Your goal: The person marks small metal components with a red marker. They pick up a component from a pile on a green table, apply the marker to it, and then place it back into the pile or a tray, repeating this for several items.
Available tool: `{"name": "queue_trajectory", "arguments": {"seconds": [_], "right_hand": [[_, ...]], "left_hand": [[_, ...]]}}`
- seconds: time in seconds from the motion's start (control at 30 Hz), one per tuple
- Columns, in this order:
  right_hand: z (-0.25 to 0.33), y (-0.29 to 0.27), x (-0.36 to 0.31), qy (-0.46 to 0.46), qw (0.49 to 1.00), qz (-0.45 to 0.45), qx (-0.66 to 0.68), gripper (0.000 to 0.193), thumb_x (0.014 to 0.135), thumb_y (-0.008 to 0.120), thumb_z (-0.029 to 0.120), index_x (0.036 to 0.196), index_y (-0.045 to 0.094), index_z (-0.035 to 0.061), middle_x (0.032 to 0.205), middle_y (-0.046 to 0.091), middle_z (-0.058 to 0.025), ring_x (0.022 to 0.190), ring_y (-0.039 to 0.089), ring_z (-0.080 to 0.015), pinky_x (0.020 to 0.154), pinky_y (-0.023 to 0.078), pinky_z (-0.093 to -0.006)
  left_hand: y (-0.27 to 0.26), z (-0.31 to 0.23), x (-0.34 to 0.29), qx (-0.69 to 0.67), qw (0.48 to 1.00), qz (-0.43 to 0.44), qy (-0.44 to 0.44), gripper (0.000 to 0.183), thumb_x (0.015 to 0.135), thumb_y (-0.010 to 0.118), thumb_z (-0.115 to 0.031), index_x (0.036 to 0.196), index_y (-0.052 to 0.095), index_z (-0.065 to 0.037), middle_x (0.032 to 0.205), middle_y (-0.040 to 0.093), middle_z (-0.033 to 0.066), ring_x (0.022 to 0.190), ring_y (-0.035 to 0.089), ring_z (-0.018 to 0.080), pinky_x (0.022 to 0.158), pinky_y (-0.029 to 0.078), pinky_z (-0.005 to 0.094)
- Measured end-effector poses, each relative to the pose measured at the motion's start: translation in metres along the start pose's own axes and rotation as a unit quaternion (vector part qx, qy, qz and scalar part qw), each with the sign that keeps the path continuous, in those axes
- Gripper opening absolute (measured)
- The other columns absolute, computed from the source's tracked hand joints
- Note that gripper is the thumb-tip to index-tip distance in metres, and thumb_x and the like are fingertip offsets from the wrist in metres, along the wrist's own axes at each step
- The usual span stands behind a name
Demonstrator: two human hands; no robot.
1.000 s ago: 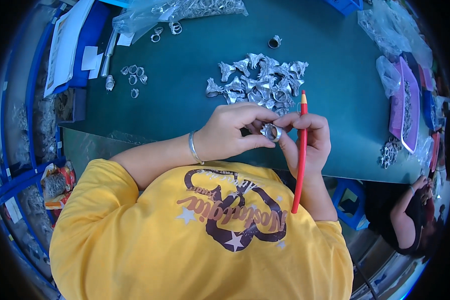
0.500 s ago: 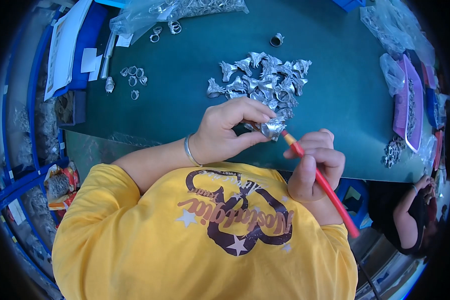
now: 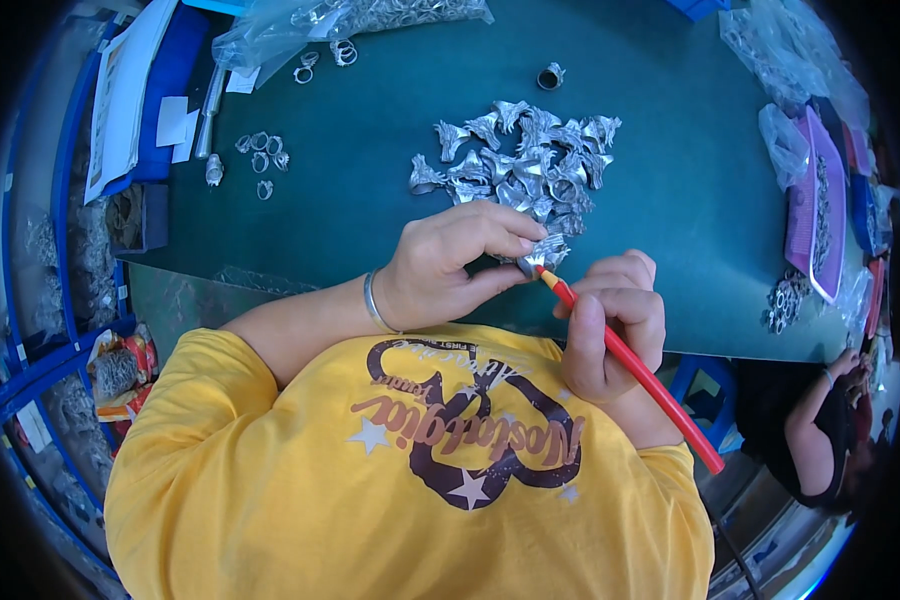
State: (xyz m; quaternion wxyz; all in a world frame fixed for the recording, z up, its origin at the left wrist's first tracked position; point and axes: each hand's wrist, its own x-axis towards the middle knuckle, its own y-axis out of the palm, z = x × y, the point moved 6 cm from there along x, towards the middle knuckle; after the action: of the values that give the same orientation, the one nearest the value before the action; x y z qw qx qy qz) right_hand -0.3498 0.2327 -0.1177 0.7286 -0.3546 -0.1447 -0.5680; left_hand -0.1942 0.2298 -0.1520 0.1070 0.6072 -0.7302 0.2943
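- One silver ring [image 3: 550, 248] is pinched in the left hand [image 3: 455, 255], thumb and fingers closed narrowly on its left side; it is held above the bench [image 3: 350, 180], towards the middle of the near edge.
- One red pencil [image 3: 638, 368] is gripped by the right hand [image 3: 618, 318] between thumb and curled fingers, slanted, its pointed end at the ring's lower side. Actual contact cannot be confirmed.
- One pile of silver rings [image 3: 520, 165] lies just beyond the left hand, heaped and overlapping.
- One dark-bored ring [image 3: 550, 77] sits apart from the pile, towards the bench's far edge.
- Several small rings [image 3: 260, 150] lie loose towards the left edge, near a metal rod [image 3: 208, 120].
- One clear plastic bag [image 3: 270, 35], towards the far edge on the left, contains many silver rings.
- One purple basket [image 3: 802, 235], at the right edge, contains grey metal pieces, too small to identify; a cluster of metal rings [image 3: 785, 302] lies just beside it, towards the near right corner.
- One grey-blue box [image 3: 156, 215], near the near left corner, has dark contents, not identifiable.
- One blue tray [image 3: 170, 75], at the left edge, carries white sheets [image 3: 120, 100].
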Motion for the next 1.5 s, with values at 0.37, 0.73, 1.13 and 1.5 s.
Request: {"name": "queue_trajectory", "arguments": {"seconds": [0.37, 0.73, 1.13, 1.5], "right_hand": [[-0.001, -0.004, -0.003, 0.009, 1.0, 0.002, 0.018, 0.014, 0.078, 0.056, -0.001, 0.085, 0.045, 0.0049, 0.068, 0.06, -0.0056, 0.062, 0.053, -0.0201, 0.066, 0.035, -0.0355], [-0.001, -0.001, -0.003, 0.008, 1.0, 0.013, 0.022, 0.014, 0.08, 0.056, 0.001, 0.087, 0.045, 0.0058, 0.072, 0.061, -0.0052, 0.065, 0.053, -0.0196, 0.07, 0.036, -0.0359], [0.0, 0.001, -0.002, -0.011, 1.0, -0.004, 0.024, 0.016, 0.076, 0.059, -0.001, 0.085, 0.047, 0.0049, 0.069, 0.06, -0.0063, 0.061, 0.053, -0.0211, 0.068, 0.036, -0.0363], [-0.02, 0.009, -0.001, 0.101, 0.992, -0.002, 0.074, 0.02, 0.076, 0.063, -0.005, 0.094, 0.056, -0.0004, 0.087, 0.063, -0.0142, 0.081, 0.06, -0.0257, 0.073, 0.045, -0.0325]], "left_hand": [[0.005, 0.013, -0.011, -0.152, 0.981, 0.002, -0.122, 0.033, 0.071, 0.069, 0.011, 0.097, 0.053, -0.001, 0.107, 0.06, 0.019, 0.097, 0.062, 0.0231, 0.079, 0.053, 0.0309], [0.012, 0.021, -0.018, -0.316, 0.923, -0.029, -0.217, 0.035, 0.073, 0.064, 0.017, 0.1, 0.048, 0.0, 0.11, 0.057, 0.0205, 0.101, 0.06, 0.023, 0.086, 0.052, 0.0352], [0.007, 0.022, -0.02, -0.246, 0.926, -0.049, -0.282, 0.03, 0.072, 0.075, -0.002, 0.094, 0.055, 0.001, 0.088, 0.064, 0.0078, 0.079, 0.062, 0.0086, 0.067, 0.052, 0.0208], [0.005, 0.018, -0.014, -0.354, 0.864, -0.087, -0.347, 0.023, 0.077, 0.07, 0.0, 0.092, 0.053, 0.002, 0.081, 0.062, 0.0079, 0.074, 0.062, 0.0089, 0.061, 0.053, 0.0223]]}}
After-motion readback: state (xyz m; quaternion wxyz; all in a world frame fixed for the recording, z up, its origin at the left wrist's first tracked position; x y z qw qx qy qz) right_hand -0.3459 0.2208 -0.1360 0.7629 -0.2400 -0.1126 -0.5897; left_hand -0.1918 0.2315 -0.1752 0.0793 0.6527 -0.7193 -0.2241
